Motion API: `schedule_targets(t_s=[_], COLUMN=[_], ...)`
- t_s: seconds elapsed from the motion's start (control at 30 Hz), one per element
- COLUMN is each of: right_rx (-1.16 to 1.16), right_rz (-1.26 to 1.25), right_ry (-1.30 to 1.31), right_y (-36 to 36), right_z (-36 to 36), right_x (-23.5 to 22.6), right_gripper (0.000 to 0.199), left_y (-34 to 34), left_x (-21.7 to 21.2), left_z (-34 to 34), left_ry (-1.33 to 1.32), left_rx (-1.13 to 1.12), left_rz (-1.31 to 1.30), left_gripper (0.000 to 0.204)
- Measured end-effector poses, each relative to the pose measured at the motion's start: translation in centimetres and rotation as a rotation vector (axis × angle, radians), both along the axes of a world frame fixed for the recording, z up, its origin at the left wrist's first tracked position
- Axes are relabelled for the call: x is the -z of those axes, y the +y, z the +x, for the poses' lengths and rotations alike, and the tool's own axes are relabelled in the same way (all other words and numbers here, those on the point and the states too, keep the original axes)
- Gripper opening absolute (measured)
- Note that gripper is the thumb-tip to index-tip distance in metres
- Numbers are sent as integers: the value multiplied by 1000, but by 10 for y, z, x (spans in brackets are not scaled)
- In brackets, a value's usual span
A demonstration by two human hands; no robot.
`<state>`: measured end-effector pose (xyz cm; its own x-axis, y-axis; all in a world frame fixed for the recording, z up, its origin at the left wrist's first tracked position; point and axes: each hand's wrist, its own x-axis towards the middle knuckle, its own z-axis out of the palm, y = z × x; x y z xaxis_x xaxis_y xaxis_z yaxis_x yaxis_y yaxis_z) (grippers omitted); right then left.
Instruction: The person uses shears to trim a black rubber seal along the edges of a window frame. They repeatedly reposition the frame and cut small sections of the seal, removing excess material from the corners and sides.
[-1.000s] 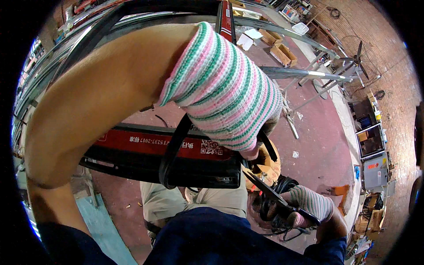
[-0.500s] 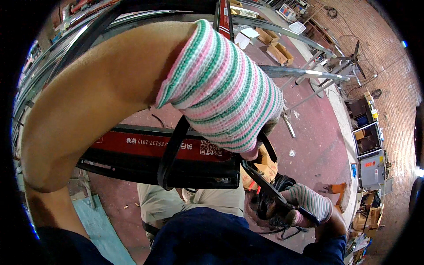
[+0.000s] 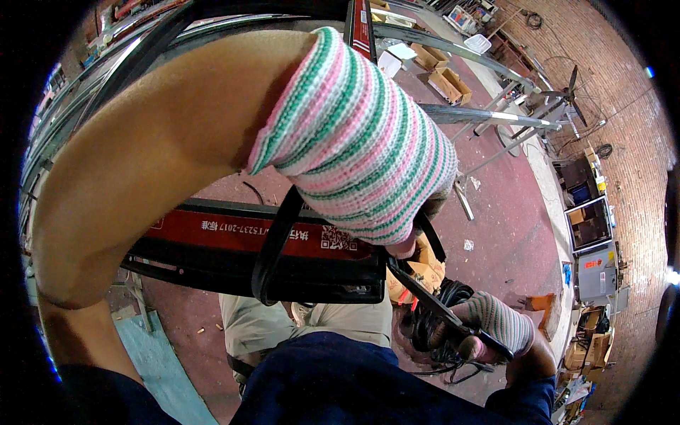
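Red workshop floor [image 3: 510, 212] behind. Left hand [image 3: 361, 149], striped glove, centre frame, gripping black strap [image 3: 273, 244]; right hand [image 3: 492, 322] lower right, closed on black bar [image 3: 425, 301].

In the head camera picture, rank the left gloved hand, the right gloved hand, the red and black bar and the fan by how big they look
1. Red and black bar
2. Left hand, close to the lens, which inflates it
3. Right hand
4. Fan, far off, so small in the picture only
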<state>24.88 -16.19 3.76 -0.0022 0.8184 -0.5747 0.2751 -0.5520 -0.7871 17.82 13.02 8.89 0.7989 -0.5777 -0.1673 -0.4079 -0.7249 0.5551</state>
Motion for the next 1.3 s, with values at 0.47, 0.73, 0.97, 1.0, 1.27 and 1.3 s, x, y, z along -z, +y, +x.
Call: schedule_targets(t_s=[0.47,0.73,0.97,1.0,1.27,1.3], right_rx=[-46,-41,-25,-16,-30,-24], right_rz=[35,31,76,66,17,32], right_ry=[-25,-103,-92,-72,-63,-53], right_y=[6,4,4,2,-6,-6], right_z=[3,3,4,3,8,8], right_x=[-1,3,6,6,10,10], right_gripper=[33,26,28,29,41,45], left_y=[2,2,3,3,1,2], left_x=[1,2,1,1,1,1], left_z=[-1,1,2,1,0,0], left_ry=[12,15,24,24,33,34], left_rx=[-14,-15,-15,-16,-15,-17], left_rz=[1,-1,0,-1,3,2], left_gripper=[20,20,21,21,21,21])
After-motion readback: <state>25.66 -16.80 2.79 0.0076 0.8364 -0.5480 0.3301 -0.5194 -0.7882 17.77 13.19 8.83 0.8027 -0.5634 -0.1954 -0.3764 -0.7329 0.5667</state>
